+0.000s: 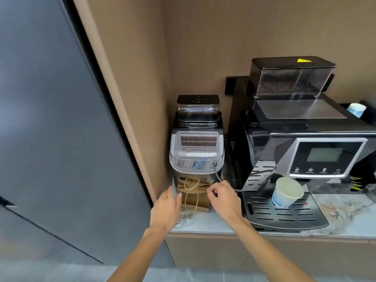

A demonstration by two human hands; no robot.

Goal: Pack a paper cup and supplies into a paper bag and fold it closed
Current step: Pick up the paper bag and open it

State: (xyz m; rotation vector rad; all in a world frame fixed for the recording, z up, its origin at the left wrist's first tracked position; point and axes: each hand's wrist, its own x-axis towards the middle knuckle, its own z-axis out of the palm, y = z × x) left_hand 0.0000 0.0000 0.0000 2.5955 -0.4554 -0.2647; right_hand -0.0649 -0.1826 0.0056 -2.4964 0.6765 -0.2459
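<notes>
A flat, folded brown paper bag with twine handles lies on the marble counter in front of a small ice maker. My left hand reaches to the bag's left edge, fingers extended and apart. My right hand hovers at the bag's right edge with fingers curled, pinching at or near its corner; the grip itself is hard to make out. A white and blue paper cup stands tilted on the coffee machine's drip tray. Sachets show inside the ice maker's clear lid.
The ice maker stands against the tan side wall. A large coffee machine fills the counter's right side, with a bean hopper on top. A grey tube runs between them. Another cup sits far right. A dark door stands left.
</notes>
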